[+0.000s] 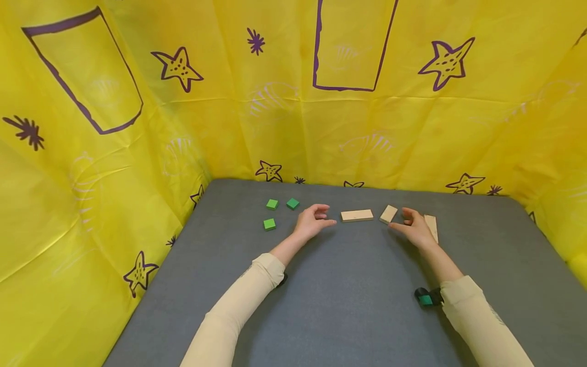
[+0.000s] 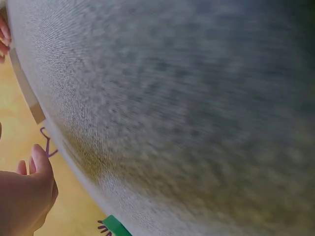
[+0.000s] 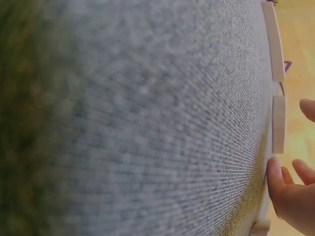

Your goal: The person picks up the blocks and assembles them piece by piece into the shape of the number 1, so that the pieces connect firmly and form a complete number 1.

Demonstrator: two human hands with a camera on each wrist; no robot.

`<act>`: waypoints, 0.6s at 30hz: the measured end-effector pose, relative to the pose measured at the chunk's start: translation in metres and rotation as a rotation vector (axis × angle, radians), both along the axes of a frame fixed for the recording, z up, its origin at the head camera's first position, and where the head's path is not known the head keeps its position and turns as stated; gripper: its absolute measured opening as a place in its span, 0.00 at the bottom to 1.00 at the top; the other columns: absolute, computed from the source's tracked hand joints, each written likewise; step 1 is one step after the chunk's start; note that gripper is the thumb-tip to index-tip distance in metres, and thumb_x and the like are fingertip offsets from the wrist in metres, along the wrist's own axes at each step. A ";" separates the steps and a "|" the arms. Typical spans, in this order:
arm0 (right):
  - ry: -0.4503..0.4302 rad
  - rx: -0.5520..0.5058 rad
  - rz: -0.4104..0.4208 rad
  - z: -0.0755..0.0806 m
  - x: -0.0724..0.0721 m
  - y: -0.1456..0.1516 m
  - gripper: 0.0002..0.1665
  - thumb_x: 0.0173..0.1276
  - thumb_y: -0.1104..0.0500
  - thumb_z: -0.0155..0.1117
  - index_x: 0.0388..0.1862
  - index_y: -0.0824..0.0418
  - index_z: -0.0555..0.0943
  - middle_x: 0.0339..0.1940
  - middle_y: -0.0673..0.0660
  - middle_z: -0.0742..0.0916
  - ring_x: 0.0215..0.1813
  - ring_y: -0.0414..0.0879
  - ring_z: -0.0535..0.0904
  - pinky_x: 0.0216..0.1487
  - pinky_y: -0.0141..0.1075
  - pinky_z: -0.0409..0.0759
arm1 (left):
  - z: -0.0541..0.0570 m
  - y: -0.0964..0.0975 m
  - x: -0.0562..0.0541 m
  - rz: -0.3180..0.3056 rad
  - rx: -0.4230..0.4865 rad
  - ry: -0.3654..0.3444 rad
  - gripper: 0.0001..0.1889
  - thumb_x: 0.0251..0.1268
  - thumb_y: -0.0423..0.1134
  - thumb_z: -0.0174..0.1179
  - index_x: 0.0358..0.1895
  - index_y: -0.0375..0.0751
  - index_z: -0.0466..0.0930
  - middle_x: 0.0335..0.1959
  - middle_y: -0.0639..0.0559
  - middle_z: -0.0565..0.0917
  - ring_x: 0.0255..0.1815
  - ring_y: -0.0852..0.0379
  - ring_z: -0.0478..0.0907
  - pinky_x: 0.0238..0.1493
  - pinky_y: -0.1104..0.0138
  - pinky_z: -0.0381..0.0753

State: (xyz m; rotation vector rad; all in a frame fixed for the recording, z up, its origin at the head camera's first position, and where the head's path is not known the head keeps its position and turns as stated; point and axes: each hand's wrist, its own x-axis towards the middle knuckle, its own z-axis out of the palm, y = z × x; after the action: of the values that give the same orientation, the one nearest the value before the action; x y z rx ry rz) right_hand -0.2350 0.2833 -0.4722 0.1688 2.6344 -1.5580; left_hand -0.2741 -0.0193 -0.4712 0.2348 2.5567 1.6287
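My left hand (image 1: 314, 221) hovers with fingers parted just left of a long pale wooden block (image 1: 356, 215), holding nothing. That block lies flat, also showing at the edge of the left wrist view as a wooden strip (image 2: 24, 88). To its right lies a second wooden block (image 1: 388, 214), set at an angle. My right hand (image 1: 415, 227) is beside this one, thumb tip right at its near end and fingers loosely bent. In the right wrist view the thumb (image 3: 274, 179) is just below the block's end (image 3: 278, 124). A third wooden block (image 1: 432, 228) is partly hidden behind the right hand.
Left of my left hand lie two bright green blocks, one farther back (image 1: 272, 204) and one nearer (image 1: 269, 224), plus a darker green block (image 1: 292, 203). The grey tabletop (image 1: 339, 306) meets a yellow patterned curtain (image 1: 220, 127) behind and at the sides.
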 end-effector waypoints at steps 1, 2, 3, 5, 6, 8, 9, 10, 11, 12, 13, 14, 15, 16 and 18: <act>0.000 0.001 0.001 0.000 0.000 0.000 0.49 0.68 0.56 0.65 0.76 0.73 0.48 0.73 0.76 0.58 0.69 0.70 0.58 0.66 0.58 0.62 | 0.000 0.001 -0.001 -0.002 -0.004 0.002 0.26 0.54 0.40 0.74 0.58 0.41 0.79 0.54 0.46 0.83 0.51 0.52 0.80 0.49 0.63 0.80; 0.002 0.001 0.002 0.000 -0.001 -0.001 0.49 0.68 0.57 0.65 0.75 0.73 0.48 0.73 0.76 0.58 0.69 0.70 0.58 0.65 0.58 0.62 | 0.000 0.003 -0.001 -0.004 -0.010 0.003 0.26 0.54 0.40 0.74 0.58 0.41 0.79 0.54 0.46 0.83 0.51 0.52 0.80 0.49 0.63 0.80; 0.003 -0.001 0.003 0.000 -0.001 -0.001 0.49 0.68 0.58 0.65 0.75 0.73 0.48 0.73 0.76 0.58 0.69 0.70 0.58 0.66 0.58 0.62 | -0.001 0.004 -0.002 -0.006 -0.018 0.004 0.26 0.54 0.40 0.73 0.57 0.41 0.79 0.54 0.46 0.83 0.51 0.52 0.80 0.49 0.63 0.80; 0.010 0.001 0.005 0.001 -0.003 -0.002 0.48 0.68 0.59 0.65 0.75 0.74 0.49 0.72 0.77 0.59 0.69 0.70 0.58 0.65 0.57 0.63 | -0.002 0.006 -0.004 -0.009 -0.030 0.002 0.26 0.54 0.40 0.73 0.58 0.40 0.79 0.54 0.46 0.83 0.52 0.52 0.80 0.49 0.63 0.80; 0.012 0.005 0.007 0.001 -0.003 -0.002 0.48 0.67 0.59 0.65 0.75 0.74 0.49 0.72 0.77 0.59 0.69 0.70 0.59 0.65 0.57 0.63 | -0.003 0.008 -0.005 -0.011 -0.035 0.003 0.26 0.55 0.40 0.73 0.58 0.40 0.79 0.54 0.46 0.82 0.52 0.52 0.80 0.49 0.63 0.80; 0.018 0.014 0.011 0.000 -0.004 -0.003 0.48 0.67 0.59 0.66 0.75 0.75 0.49 0.72 0.77 0.60 0.68 0.70 0.59 0.65 0.57 0.63 | -0.004 0.010 -0.006 -0.013 -0.048 0.004 0.25 0.55 0.39 0.73 0.57 0.39 0.79 0.54 0.47 0.83 0.52 0.52 0.80 0.49 0.63 0.80; 0.020 0.021 0.011 0.000 -0.005 -0.003 0.48 0.67 0.59 0.66 0.74 0.75 0.49 0.71 0.77 0.60 0.68 0.70 0.59 0.65 0.57 0.63 | -0.004 0.012 -0.007 -0.015 -0.058 0.007 0.25 0.55 0.39 0.73 0.57 0.39 0.79 0.54 0.47 0.83 0.51 0.52 0.80 0.49 0.64 0.80; 0.021 0.027 0.013 0.000 -0.005 -0.003 0.48 0.67 0.59 0.66 0.74 0.75 0.50 0.71 0.78 0.60 0.68 0.70 0.60 0.65 0.57 0.63 | -0.005 0.013 -0.008 -0.017 -0.064 0.009 0.25 0.55 0.38 0.73 0.57 0.39 0.79 0.53 0.47 0.83 0.51 0.52 0.80 0.49 0.64 0.80; 0.022 0.032 0.014 -0.001 -0.006 -0.003 0.48 0.67 0.59 0.66 0.74 0.75 0.50 0.71 0.78 0.60 0.68 0.70 0.60 0.65 0.57 0.64 | -0.005 0.014 -0.008 -0.018 -0.072 0.010 0.24 0.55 0.38 0.72 0.57 0.39 0.80 0.53 0.47 0.83 0.51 0.52 0.80 0.49 0.65 0.80; 0.024 0.037 0.013 -0.001 -0.007 -0.003 0.48 0.67 0.59 0.66 0.74 0.75 0.50 0.71 0.78 0.60 0.68 0.70 0.60 0.65 0.57 0.64 | -0.006 0.016 -0.009 -0.021 -0.080 0.016 0.24 0.55 0.38 0.72 0.56 0.38 0.80 0.53 0.47 0.83 0.51 0.52 0.80 0.49 0.65 0.80; 0.026 0.041 0.012 -0.002 -0.007 -0.003 0.48 0.66 0.59 0.66 0.74 0.75 0.50 0.71 0.77 0.61 0.68 0.70 0.60 0.65 0.57 0.64 | -0.006 0.017 -0.010 -0.025 -0.089 0.020 0.24 0.55 0.38 0.72 0.56 0.38 0.80 0.52 0.47 0.83 0.50 0.52 0.80 0.49 0.65 0.79; 0.029 0.043 0.010 -0.003 -0.008 -0.004 0.48 0.66 0.59 0.67 0.74 0.75 0.50 0.71 0.77 0.61 0.68 0.70 0.61 0.65 0.57 0.64 | -0.007 0.018 -0.011 -0.028 -0.101 0.025 0.24 0.55 0.38 0.72 0.56 0.38 0.80 0.51 0.47 0.83 0.50 0.52 0.80 0.48 0.66 0.79; 0.031 0.049 0.010 -0.003 -0.009 -0.004 0.48 0.66 0.59 0.67 0.74 0.76 0.51 0.71 0.77 0.61 0.67 0.70 0.61 0.65 0.57 0.64 | -0.007 0.019 -0.012 -0.033 -0.113 0.034 0.23 0.55 0.38 0.73 0.55 0.38 0.80 0.51 0.47 0.83 0.49 0.52 0.81 0.48 0.67 0.79; 0.035 0.055 0.011 -0.003 -0.010 -0.004 0.48 0.66 0.59 0.67 0.74 0.76 0.51 0.71 0.77 0.61 0.67 0.70 0.61 0.65 0.57 0.64 | -0.008 0.021 -0.013 -0.036 -0.125 0.041 0.23 0.55 0.38 0.73 0.55 0.38 0.81 0.50 0.47 0.84 0.49 0.53 0.81 0.48 0.67 0.79; 0.042 0.065 0.011 -0.004 -0.012 -0.004 0.48 0.65 0.59 0.67 0.73 0.76 0.52 0.70 0.77 0.62 0.66 0.70 0.62 0.64 0.57 0.65 | -0.008 0.023 -0.015 -0.045 -0.152 0.055 0.23 0.54 0.38 0.73 0.54 0.38 0.81 0.48 0.47 0.84 0.48 0.53 0.81 0.47 0.68 0.79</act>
State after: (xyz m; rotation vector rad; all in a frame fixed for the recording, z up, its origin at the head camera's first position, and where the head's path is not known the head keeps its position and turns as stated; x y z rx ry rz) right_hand -0.2468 0.2788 -0.4765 0.1268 2.7147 -1.4905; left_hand -0.2888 0.0037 -0.4794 0.3255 2.6793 1.4240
